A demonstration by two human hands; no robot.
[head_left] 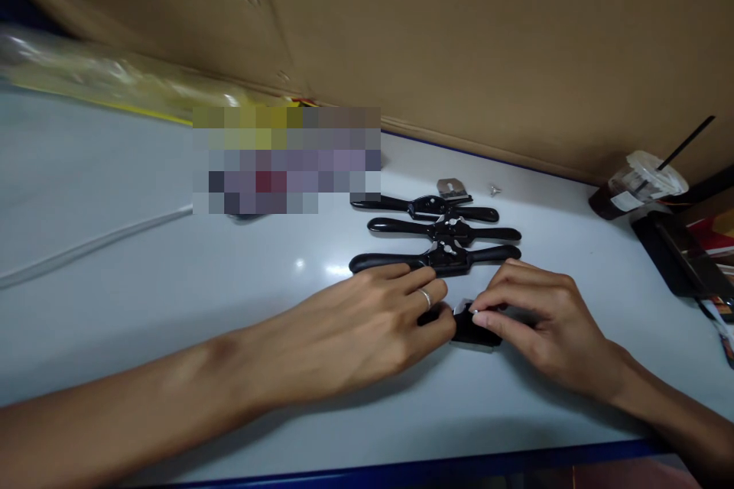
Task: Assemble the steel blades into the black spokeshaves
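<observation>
A black spokeshave (473, 332) lies on the white table between my hands, its blade edge towards me. My left hand (387, 313), with a ring on one finger, is closed around its left handle. Thumb and forefinger of my right hand (542, 313) pinch a small silvery screw (475, 313) at the middle of the tool; its exact shape is hidden. Beyond my hands three more black spokeshaves lie in a row: a near one (444, 256), a middle one (450, 228) and a far one (427, 206). A loose metal blade (452, 189) touches or overlaps the far one.
A loose wing screw (494, 189) lies right of the blade. At the back right stands a plastic cup (642, 179) with a straw, beside a black object (677, 252). A white cable (97, 241) and clear-yellow plastic wrap (131, 80) are at left. Cardboard (459, 38) rises behind.
</observation>
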